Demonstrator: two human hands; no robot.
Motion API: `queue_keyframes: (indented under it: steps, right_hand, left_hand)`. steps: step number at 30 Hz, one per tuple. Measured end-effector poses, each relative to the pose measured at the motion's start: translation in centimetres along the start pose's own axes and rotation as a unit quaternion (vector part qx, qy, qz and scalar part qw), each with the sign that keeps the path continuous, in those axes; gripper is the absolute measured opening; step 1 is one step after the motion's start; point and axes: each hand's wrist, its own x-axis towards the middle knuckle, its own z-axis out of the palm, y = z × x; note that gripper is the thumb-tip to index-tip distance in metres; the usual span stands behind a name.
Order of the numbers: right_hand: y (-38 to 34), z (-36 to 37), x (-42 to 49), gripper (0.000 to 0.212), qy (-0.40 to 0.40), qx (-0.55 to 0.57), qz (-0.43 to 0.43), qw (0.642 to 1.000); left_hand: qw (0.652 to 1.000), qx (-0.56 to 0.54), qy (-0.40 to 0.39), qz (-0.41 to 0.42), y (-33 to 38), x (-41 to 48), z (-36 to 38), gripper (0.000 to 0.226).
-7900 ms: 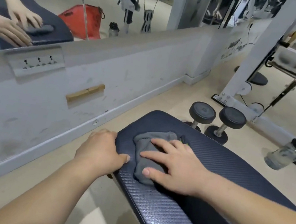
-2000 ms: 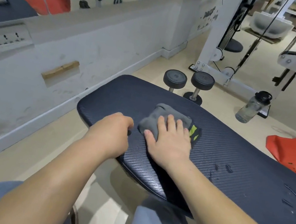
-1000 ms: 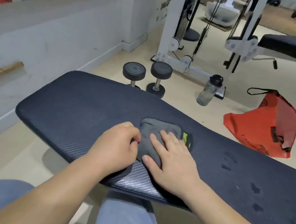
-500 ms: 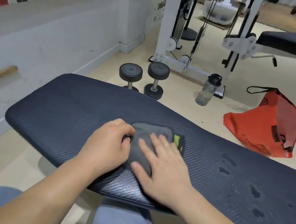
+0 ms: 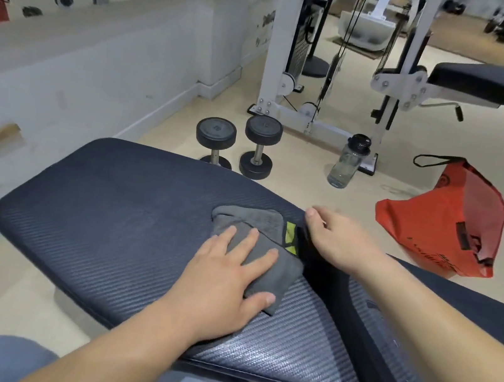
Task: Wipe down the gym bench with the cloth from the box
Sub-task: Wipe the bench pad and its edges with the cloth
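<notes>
The dark blue padded gym bench runs across the view in front of me. A grey cloth with a yellow-green tag lies folded on its middle. My left hand lies flat on the near half of the cloth, fingers spread, pressing it onto the pad. My right hand is just right of the cloth at the bench's far edge. Its thumb rests on top and its fingers curl over the edge out of sight.
Two black dumbbells and a clear water bottle stand on the floor beyond the bench. A red bag lies at the right. A white cable machine and a low mirrored wall stand behind.
The cloth has passed from my right hand to my left, which has opened flat on it. My right hand has moved off to the bench's far edge.
</notes>
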Motion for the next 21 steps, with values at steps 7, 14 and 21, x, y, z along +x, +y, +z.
queue_keyframes:
  steps: [7,14,21]
  right_hand:
    - [1.3,-0.1,0.8,0.059,-0.132,-0.085,0.013,0.987]
    - [1.4,0.0,1.1,0.052,-0.133,-0.083,0.011,0.988]
    - [1.1,1.0,0.6,0.056,-0.095,-0.067,0.017,0.993]
  left_hand:
    - [0.993,0.066,-0.059,-0.073,-3.9,6.1,-1.9,0.069]
    - [0.995,0.045,-0.019,-0.087,0.9,4.9,-0.5,0.064]
    - [0.999,0.024,-0.037,0.030,-2.8,2.8,-1.1,0.061]
